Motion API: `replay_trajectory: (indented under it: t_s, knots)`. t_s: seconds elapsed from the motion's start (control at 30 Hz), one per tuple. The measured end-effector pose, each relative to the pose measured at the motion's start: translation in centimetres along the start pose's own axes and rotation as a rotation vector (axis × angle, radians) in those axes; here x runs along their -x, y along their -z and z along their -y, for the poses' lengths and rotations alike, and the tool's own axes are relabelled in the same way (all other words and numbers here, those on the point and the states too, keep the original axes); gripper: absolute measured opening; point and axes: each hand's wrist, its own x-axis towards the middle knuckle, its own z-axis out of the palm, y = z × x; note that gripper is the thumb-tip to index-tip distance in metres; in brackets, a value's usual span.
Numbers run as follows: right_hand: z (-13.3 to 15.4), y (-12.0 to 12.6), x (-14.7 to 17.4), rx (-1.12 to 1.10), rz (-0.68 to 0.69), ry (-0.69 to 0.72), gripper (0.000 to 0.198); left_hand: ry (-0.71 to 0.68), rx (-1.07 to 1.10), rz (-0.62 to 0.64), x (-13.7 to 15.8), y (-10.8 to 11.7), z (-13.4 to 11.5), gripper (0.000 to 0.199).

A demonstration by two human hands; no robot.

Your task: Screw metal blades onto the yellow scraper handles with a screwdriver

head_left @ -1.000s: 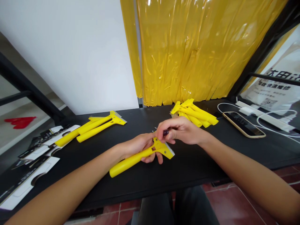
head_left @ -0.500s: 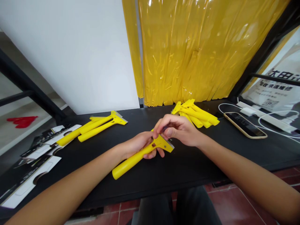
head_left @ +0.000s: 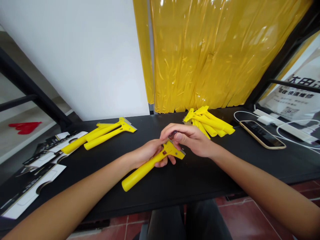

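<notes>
My left hand is closed around the neck of a yellow scraper, whose handle slants toward me and whose head points right. A metal blade edge shows along that head. Over the head bends my right hand, with thumb and fingers pinching a small dark purplish object, perhaps a short screwdriver handle; its lower end is hidden. Left of my hands lie several yellow scrapers with blades. Behind my right hand is a pile of yellow scrapers.
Flattened black-and-white cardboard sleeves lie on the black table at left. A phone, a white power strip and cables are at right. Yellow plastic strips and a white panel stand behind.
My right fingers have shifted slightly on the purplish object, showing more of it above the scraper head. The scraper stays in my left hand; the view has shifted slightly.
</notes>
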Motion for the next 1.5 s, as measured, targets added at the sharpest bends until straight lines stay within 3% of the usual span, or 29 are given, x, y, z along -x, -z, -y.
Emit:
replay_trajectory:
  t_s: [0.17, 0.3, 0.5, 0.8, 1.0, 1.27, 1.5]
  knots:
    - [-0.33, -0.14, -0.11, -0.012, -0.061, -0.023, 0.031, 0.012, 0.015, -0.035, -0.1, -0.07, -0.04, 0.044]
    - [-0.77, -0.42, -0.16, -0.101, -0.138, -0.016, 0.021, 0.029, 0.01, -0.048, -0.11, -0.15, 0.0, 0.043]
    - [-0.38, -0.59, -0.15, -0.034, -0.104, -0.011, 0.026, 0.02, 0.023, -0.037, -0.03, -0.39, -0.31, 0.052]
    - [-0.62, -0.88, 0.02, -0.198, -0.132, -0.068, 0.021, 0.01, 0.061, 0.002, -0.15, 0.18, -0.06, 0.052]
    - [-0.33, -0.5, -0.07, -0.053, -0.13, -0.019, 0.021, 0.018, 0.081, 0.012, -0.07, 0.07, -0.18, 0.052]
    - [-0.69, -0.79, -0.08, -0.167, -0.205, -0.032, 0.019, 0.029, 0.092, -0.027, -0.08, 0.2, 0.05, 0.054]
    - [-0.25, -0.43, -0.07, 0.025, -0.191, -0.012, 0.022, 0.011, 0.087, -0.004, -0.02, 0.0, -0.12, 0.052]
